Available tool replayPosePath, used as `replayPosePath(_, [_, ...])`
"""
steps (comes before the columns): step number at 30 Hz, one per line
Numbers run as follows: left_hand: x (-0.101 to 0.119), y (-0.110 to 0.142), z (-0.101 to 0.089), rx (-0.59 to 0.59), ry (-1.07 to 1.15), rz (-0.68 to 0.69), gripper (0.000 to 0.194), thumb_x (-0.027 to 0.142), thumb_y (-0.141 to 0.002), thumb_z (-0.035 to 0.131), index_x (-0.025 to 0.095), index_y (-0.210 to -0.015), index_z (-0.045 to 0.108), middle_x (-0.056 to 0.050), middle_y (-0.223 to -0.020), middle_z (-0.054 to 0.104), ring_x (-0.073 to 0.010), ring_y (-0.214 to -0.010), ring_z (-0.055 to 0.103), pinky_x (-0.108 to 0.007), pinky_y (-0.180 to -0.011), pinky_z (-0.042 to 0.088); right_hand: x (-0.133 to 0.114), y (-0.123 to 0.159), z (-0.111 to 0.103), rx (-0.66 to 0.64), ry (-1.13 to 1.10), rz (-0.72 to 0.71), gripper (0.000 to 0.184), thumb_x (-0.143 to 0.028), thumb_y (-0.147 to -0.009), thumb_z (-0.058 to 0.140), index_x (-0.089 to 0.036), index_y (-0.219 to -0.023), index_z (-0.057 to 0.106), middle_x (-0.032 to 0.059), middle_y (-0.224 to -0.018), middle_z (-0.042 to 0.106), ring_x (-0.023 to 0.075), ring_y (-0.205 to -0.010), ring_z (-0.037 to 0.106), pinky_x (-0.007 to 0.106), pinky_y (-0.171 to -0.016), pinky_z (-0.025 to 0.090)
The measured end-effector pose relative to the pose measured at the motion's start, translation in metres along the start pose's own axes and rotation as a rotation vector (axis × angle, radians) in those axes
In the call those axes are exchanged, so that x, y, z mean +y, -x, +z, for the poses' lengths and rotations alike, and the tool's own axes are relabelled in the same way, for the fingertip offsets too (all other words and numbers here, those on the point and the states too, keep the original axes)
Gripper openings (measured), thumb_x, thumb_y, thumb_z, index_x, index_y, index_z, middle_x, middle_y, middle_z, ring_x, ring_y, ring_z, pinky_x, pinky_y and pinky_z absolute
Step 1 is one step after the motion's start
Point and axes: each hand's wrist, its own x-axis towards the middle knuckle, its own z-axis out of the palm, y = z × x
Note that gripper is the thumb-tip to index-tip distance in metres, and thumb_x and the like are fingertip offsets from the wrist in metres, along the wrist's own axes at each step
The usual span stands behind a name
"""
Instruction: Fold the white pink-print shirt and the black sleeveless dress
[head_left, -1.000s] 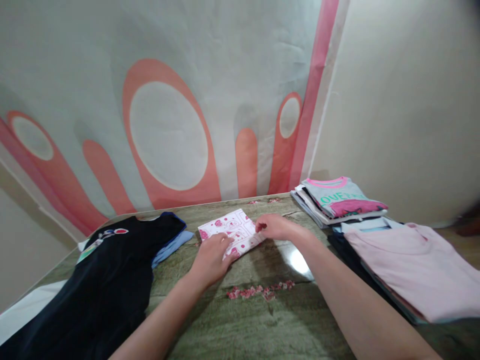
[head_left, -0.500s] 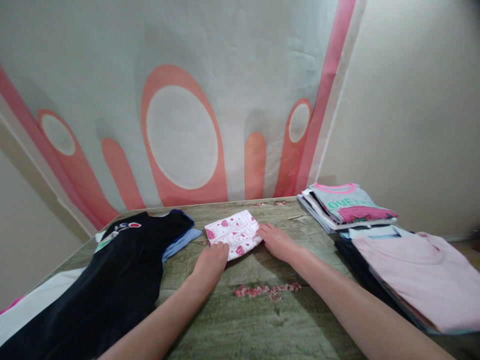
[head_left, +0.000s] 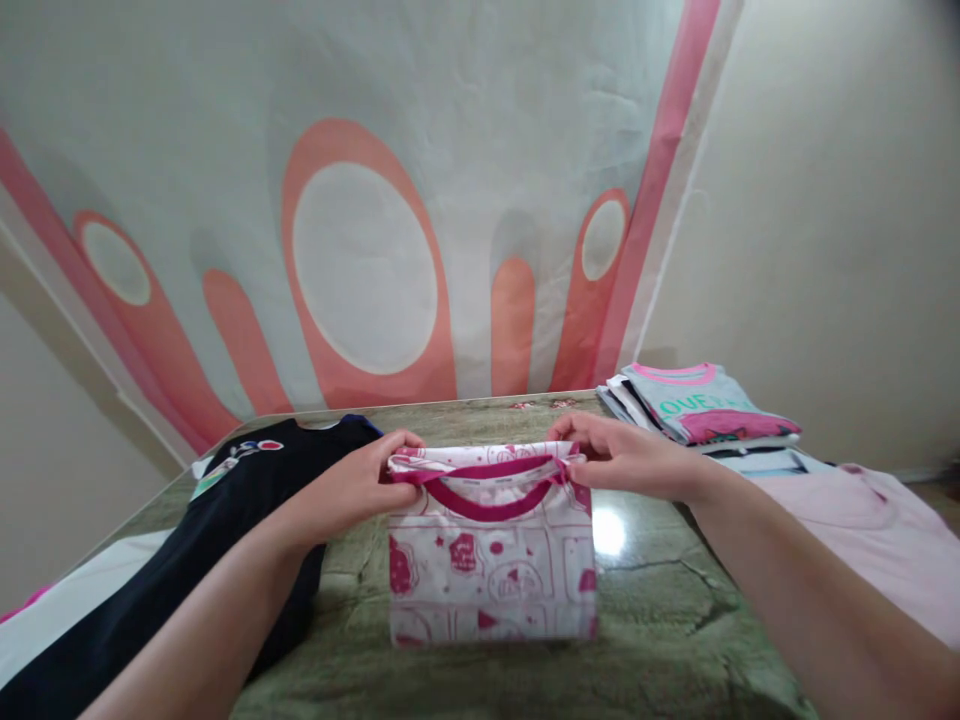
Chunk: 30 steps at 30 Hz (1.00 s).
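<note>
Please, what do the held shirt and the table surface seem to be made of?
The held shirt looks like thin, matte fabric, perhaps cotton: it folds softly without shine, but the fibre is unclear. The table surface has wood-like grain and a somewhat glossy finish, shown by the bright reflection; real wood or printed covering, I cannot tell.

A wood-patterned table point(head_left: 675, 590) with a glossy patch of light fills the near side. On its left lies a black shirt point(head_left: 225, 505) with a colourful print, white cloth point(head_left: 90, 587) beside it. At right, a grey shirt point(head_left: 679, 395) with a pink collar tops folded clothes point(head_left: 621, 402); nearer lies a pale pink shirt point(head_left: 885, 530). On the far side, a backdrop point(head_left: 420, 70) shows 5 coral shapes, 3 with pale ovals.
</note>
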Motion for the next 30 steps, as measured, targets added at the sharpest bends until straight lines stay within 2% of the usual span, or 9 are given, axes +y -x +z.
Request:
replayPosePath(3, [-0.021, -0.018, 0.008, -0.200, 0.215, -0.090, 0.043, 0.033, -0.068, 0.062, 0.021, -0.108, 0.053, 0.004, -0.079, 0.060, -0.0158, -0.071, 0.057, -0.022, -0.058, 0.041, 0.020, -0.008, -0.003, -0.113, -0.204, 0.102, 0.030, -0.032, -0.083, 0.060, -0.019, -0.108, 0.051, -0.0001, -0.079, 0.061, 0.0130, -0.067, 0.057, 0.024, -0.058, 0.043])
replayPosePath(6, [-0.061, -0.037, 0.033, -0.337, 0.358, -0.182, 0.058, 0.040, -0.065, 0.069, 0.023, -0.116, 0.050, 0.001, -0.086, 0.062, -0.0184, -0.073, 0.061, -0.023, -0.055, 0.045, 0.071, -0.019, 0.009, -0.111, -0.173, 0.259, 0.033, -0.041, -0.083, 0.061, -0.018, -0.106, 0.054, 0.0009, -0.078, 0.061, 0.0134, -0.067, 0.057, 0.023, -0.054, 0.042])
replayPosePath(9, [-0.096, -0.048, 0.055, -0.290, 0.353, -0.170, 0.067, 0.044, -0.067, 0.071, 0.023, -0.125, 0.046, 0.000, -0.087, 0.060, -0.0173, -0.070, 0.060, -0.023, -0.049, 0.044, 0.118, -0.022, 0.024, 0.050, 0.001, 0.320, 0.033, -0.043, -0.082, 0.061, -0.017, -0.102, 0.059, 0.0008, -0.073, 0.062, 0.0128, -0.063, 0.055, 0.023, -0.053, 0.040])
replayPosePath(12, [-0.110, -0.051, 0.066, -0.217, 0.281, -0.093, 0.057, 0.049, -0.073, 0.067, 0.020, -0.120, 0.053, 0.000, -0.080, 0.058, -0.0147, -0.062, 0.057, -0.022, -0.046, 0.042, 0.142, -0.024, 0.036, 0.125, 0.096, 0.270, 0.035, -0.043, -0.080, 0.064, -0.017, -0.104, 0.062, 0.0010, -0.075, 0.063, 0.0131, -0.064, 0.055, 0.023, -0.056, 0.039])
replayPosePath(16, [-0.110, -0.055, 0.073, -0.147, 0.186, -0.121, 0.048, 0.059, -0.079, 0.055, 0.014, -0.096, 0.060, 0.002, -0.062, 0.055, -0.0113, -0.046, 0.049, -0.022, -0.041, 0.036, 0.145, -0.031, 0.049, 0.207, 0.269, 0.226, 0.022, -0.037, -0.081, 0.062, -0.018, -0.092, 0.067, -0.0001, -0.071, 0.062, 0.0136, -0.064, 0.054, 0.024, -0.058, 0.038])
replayPosePath(19, [-0.111, -0.057, 0.076, -0.144, 0.121, -0.153, 0.048, 0.060, -0.081, 0.049, 0.014, -0.089, 0.060, 0.002, -0.056, 0.054, -0.0116, -0.042, 0.047, -0.023, -0.040, 0.033, 0.141, -0.034, 0.058, 0.294, 0.408, 0.186, 0.017, -0.033, -0.084, 0.058, -0.020, -0.087, 0.068, 0.0004, -0.074, 0.063, 0.0144, -0.067, 0.055, 0.025, -0.060, 0.038])
replayPosePath(21, [-0.113, -0.057, 0.077, -0.106, 0.069, -0.126, 0.044, 0.056, -0.082, 0.049, 0.015, -0.087, 0.062, 0.001, -0.058, 0.056, -0.0125, -0.045, 0.049, -0.024, -0.044, 0.035, 0.138, -0.033, 0.062, 0.359, 0.465, 0.133, 0.016, -0.032, -0.085, 0.057, -0.021, -0.089, 0.068, 0.0021, -0.083, 0.063, 0.0153, -0.073, 0.056, 0.026, -0.065, 0.041])
replayPosePath(25, [-0.112, -0.056, 0.076, 0.038, -0.064, 0.065, 0.036, 0.049, -0.083, 0.052, 0.016, -0.083, 0.067, -0.003, -0.076, 0.062, -0.0160, -0.067, 0.057, -0.025, -0.061, 0.041, 0.134, -0.032, 0.066, 0.388, 0.485, -0.025, 0.015, -0.029, -0.088, 0.056, -0.022, -0.094, 0.069, 0.0047, -0.092, 0.062, 0.0184, -0.089, 0.057, 0.030, -0.079, 0.043])
replayPosePath(30, [-0.103, -0.055, 0.079, 0.027, -0.129, 0.123, 0.032, 0.049, -0.078, 0.060, 0.018, -0.083, 0.067, -0.003, -0.081, 0.060, -0.0173, -0.074, 0.056, -0.025, -0.064, 0.040, 0.132, -0.036, 0.069, 0.336, 0.486, -0.107, 0.013, -0.030, -0.083, 0.065, -0.022, -0.093, 0.068, 0.0055, -0.091, 0.062, 0.0217, -0.092, 0.055, 0.036, -0.086, 0.041])
